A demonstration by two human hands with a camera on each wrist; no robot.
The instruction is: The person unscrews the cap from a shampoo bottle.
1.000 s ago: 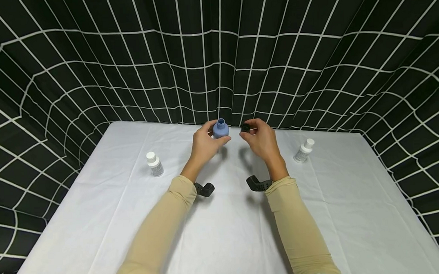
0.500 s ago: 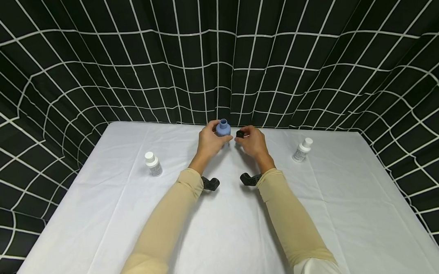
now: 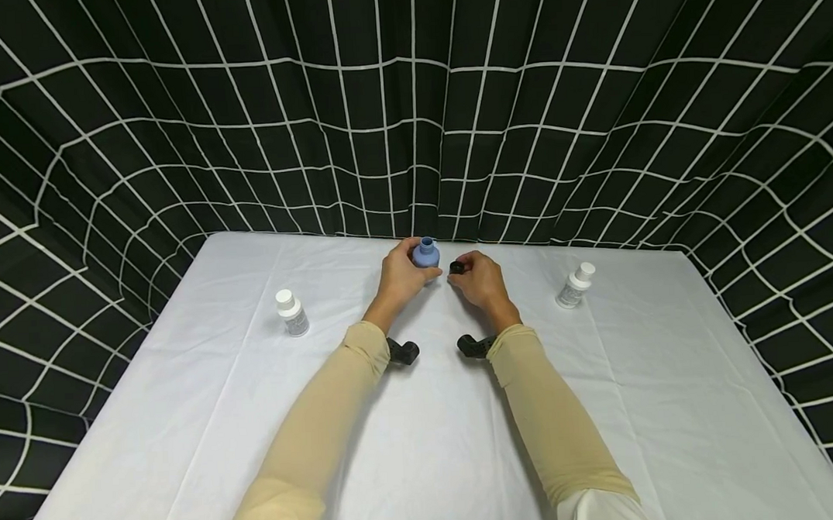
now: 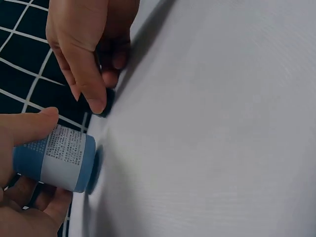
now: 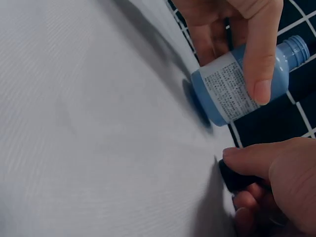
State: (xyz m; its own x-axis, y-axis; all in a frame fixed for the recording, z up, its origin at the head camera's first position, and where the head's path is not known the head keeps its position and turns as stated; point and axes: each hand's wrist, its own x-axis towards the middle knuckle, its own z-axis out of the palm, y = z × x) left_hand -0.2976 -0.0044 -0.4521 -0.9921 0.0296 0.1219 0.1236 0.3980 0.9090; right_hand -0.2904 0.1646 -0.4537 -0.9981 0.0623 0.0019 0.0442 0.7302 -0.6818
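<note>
My left hand [image 3: 401, 275] grips a small blue bottle [image 5: 224, 84] by its sides, thumb on the near side. Its threaded neck is bare and points up, and a white printed label wraps the body. The bottle's base is close over the white tablecloth in both wrist views. Just to the right, my right hand [image 3: 482, 282] pinches a black cap [image 5: 236, 177] between thumb and fingers, low near the cloth. A narrow gap separates the two hands. The inside of the cap is hidden by the fingers.
A white bottle [image 3: 292, 312] with a white cap stands on the tablecloth [image 3: 452, 444] to the left. A similar white bottle [image 3: 575, 286] stands to the right. Behind the table's far edge hangs a black curtain [image 3: 409, 97] with a white grid.
Both hands have come closer together, the right hand moving left and toward me with the cap. The blue bottle has shifted slightly right and lower.
</note>
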